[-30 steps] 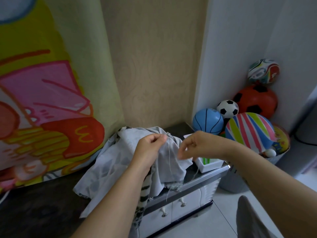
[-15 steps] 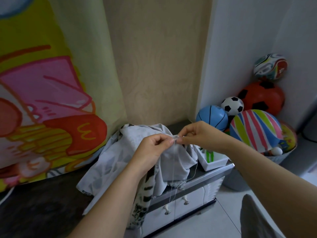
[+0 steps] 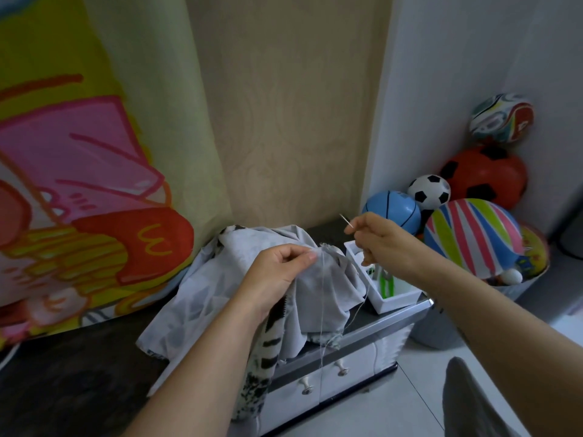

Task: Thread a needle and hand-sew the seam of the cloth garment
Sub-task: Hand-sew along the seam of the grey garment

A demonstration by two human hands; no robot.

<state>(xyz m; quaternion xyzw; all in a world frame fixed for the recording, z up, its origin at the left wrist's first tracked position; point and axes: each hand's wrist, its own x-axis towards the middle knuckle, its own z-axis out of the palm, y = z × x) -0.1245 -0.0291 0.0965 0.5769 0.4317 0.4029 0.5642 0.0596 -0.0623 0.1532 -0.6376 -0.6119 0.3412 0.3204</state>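
Clamped on the thin silver sewing needle [image 3: 345, 220], the grip of the right hand [image 3: 383, 244] held it between thumb and forefinger, raised beside the work with its point slanting up toward the wall. I judge this put the sharp end away from the other fingers while a stitch was drawn out. Well apart from it, the left hand [image 3: 277, 274] had its grip closed on a raised fold of the light grey cloth garment [image 3: 307, 298], thumb and fingertips pinching just beside the frayed edge, probably to hold the seam lifted and taut for the needle. From that pinch a pale thread [image 3: 322, 310] hung slack, down past the front of the dark worktop [image 3: 63, 373] and over the white drawers [image 3: 356, 361]; that loose length looked liable to tangle. The rest of the garment lay heaped on the worktop, part of it draped over the front edge. A small white open box [image 3: 396, 299] sat just beside it under the right hand, within easy reach, its contents too small to tell
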